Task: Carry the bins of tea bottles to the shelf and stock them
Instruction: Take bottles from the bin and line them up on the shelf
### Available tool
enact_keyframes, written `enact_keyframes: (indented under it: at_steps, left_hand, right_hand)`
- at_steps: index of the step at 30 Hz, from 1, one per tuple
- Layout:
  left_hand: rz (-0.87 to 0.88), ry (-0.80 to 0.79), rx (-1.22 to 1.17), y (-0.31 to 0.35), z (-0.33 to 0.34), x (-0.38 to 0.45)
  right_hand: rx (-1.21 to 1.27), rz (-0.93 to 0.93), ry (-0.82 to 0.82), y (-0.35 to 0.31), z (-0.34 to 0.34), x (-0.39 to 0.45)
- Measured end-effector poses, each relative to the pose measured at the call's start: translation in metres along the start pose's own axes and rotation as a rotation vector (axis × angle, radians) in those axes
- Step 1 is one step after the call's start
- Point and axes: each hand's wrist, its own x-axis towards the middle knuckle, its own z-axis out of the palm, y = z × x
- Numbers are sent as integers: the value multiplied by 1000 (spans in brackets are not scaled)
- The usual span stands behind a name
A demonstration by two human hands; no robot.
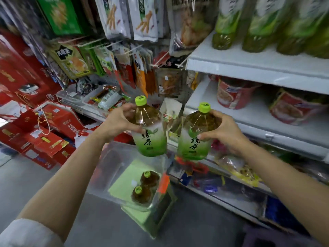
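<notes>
Rolled white sleeve point(26, 232) at the bottom left corner leads up a bare forearm to the left hand point(119, 122), whose fingers curl round the shoulder of a green-tea bottle with a lime-green cap and a white-to-green label point(149, 129). Opposite it, the right hand point(222, 131) grips a second bottle of the same kind point(195, 136) in the same way, thumb on the label. Both bottles are held upright in the air, near each other but apart, over a clear plastic bin point(106, 168) that stands on the grey floor point(32, 179). Two more lime-capped bottles point(146, 186) stand inside the bin at its right side (only caps and dark shoulders show), beside a pale green sheet on its bottom.

Up at the top right, a white metal shelf point(249, 61) carries a row of larger green bottles point(258, 24), blurred. One shelf lower stand red-labelled tubs point(233, 93). Hanging snack packets point(124, 65) fill the wall behind, and red cartons point(44, 132) are piled at the left.
</notes>
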Motion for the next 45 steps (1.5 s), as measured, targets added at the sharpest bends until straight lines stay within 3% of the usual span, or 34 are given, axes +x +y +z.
enact_keyframes:
  at_steps: [6,12,21,28,38,45]
  left_hand:
    - [158,-118,-32,131,92,-26]
    - [302,-138,-38,245,176,-49]
    - [452,-178,-96,371,259,-45]
    - [495,-234,-64,411,310,2]
    - [506,-378,-9,434,345,82]
    - [483,-360,-15,434,363,116]
  right_hand:
    - [19,-154,60,-46,-132,-96]
    - [45,-247,204,-90,-252,-176]
    - [129,-350,462,-130,-364,-223]
    - [142,-322,596,-128,-403,-208]
    - [93,-302,670,-128,-454,-159]
    - [96,-274,651,-118,-473,-127]
